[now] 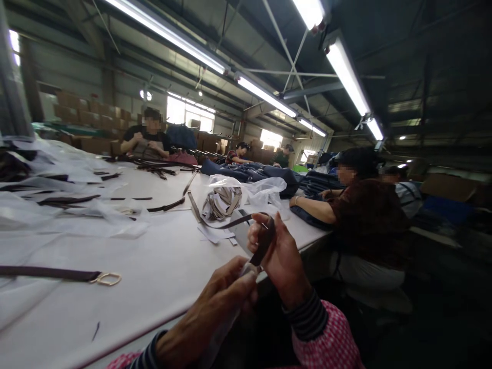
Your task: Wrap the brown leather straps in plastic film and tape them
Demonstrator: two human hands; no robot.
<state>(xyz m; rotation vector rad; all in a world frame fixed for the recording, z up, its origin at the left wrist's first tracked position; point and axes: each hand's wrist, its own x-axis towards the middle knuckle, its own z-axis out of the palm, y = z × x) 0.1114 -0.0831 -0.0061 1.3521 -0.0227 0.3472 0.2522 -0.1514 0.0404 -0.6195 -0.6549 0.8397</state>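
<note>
1. The left hand pinches a clear plastic sleeve at 6 o'clock, and the right hand grasps a dark strap just above it. Slick plastic could slip from a light pinch.
2. The strap's tail crosses the desk toward 12 o'clock, where a tug could snag it on a bundle of straps.
3. A buckled strap lies at 9 o'clock, and its metal buckle could scratch or tear thin plastic if dragged across it.
</note>
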